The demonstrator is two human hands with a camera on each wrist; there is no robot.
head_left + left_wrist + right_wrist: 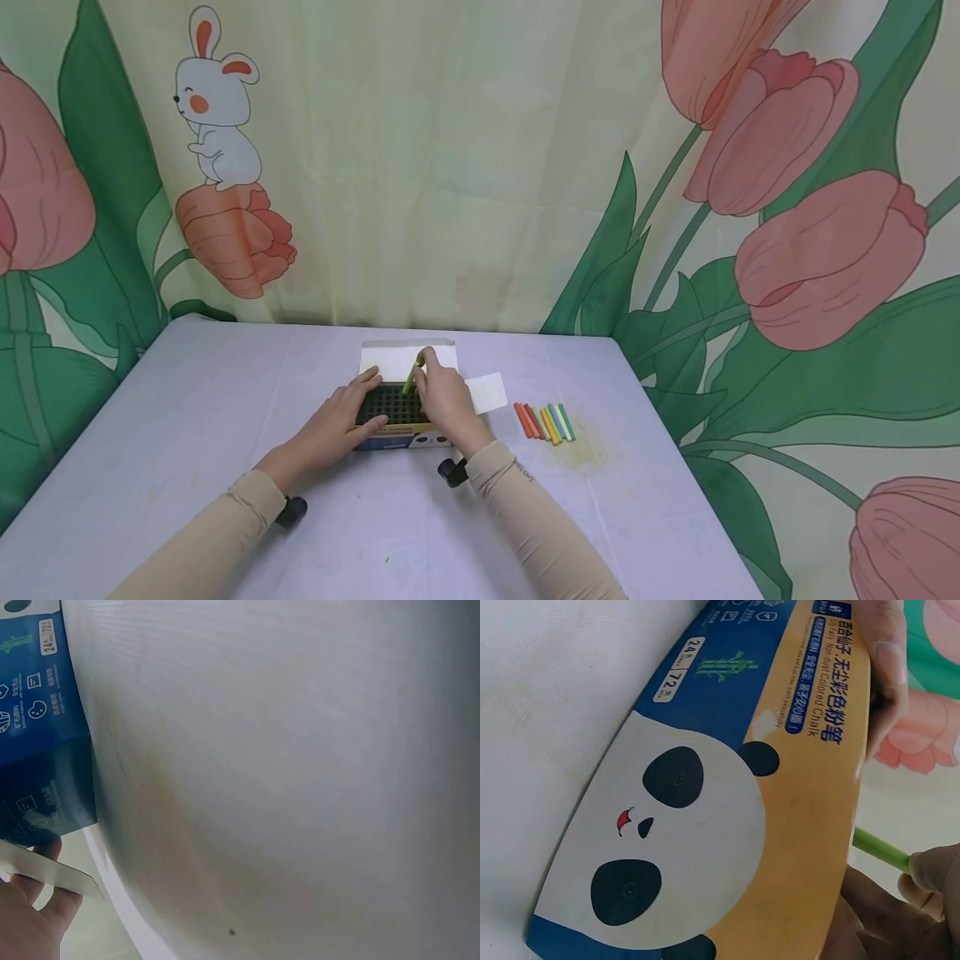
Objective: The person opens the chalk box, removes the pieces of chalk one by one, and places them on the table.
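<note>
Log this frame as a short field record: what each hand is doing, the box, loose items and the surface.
left hand: rests on the left side of the chalk box, steadying it
right hand: pinches a green chalk stick over the box's dark grid
chalk box: open, flap back, panda print on its side
loose chalk sticks: in a row to the right of the box
white card: beside the box
table: pale cloth cover
</note>
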